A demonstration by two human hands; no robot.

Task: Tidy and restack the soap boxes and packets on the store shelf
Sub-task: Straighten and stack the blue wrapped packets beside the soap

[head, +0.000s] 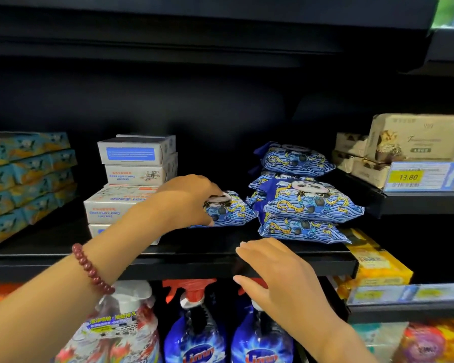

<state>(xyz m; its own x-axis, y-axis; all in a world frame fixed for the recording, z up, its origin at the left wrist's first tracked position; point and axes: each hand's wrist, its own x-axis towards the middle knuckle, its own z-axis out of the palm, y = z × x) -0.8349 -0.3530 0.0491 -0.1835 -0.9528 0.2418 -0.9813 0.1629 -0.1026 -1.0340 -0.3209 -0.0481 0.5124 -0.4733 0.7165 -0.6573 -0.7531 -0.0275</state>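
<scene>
Gripping one blue plastic soap packet printed with a panda and waves (230, 209), the left hand (186, 201) has its fingers curled over the packet's left end. The packet lies flat mid-way along the black metal shelf (194, 264). A string of dark red beads (92, 269) sits on that wrist.

Right hand (278, 273): fingers straight, slightly spread, holding nothing, palm down at the shelf's front lip. Contact with the lip: cannot tell.

Uneven pile of matching blue panda packets (304, 203) stands just right of the held packet, at least four high, upper ones overhanging.

Crooked stack of white cardboard soap boxes (131, 176) stands left of the held packet, partly behind the left forearm. The print is upside down: "Sea salt", "Goat's milk soap" and a large "Soap". The top box shows a blue panel with text too small to read.

Far left: stacked teal-and-orange boxes (29, 176), print blurred.

Neighbouring shelf, right: beige packs (414, 138) above a yellow price tag reading "13.80" (407, 177).

Below: blue spray bottles with red triggers (194, 334), logo not legible, and a yellow carton (378, 263) to their right.
</scene>
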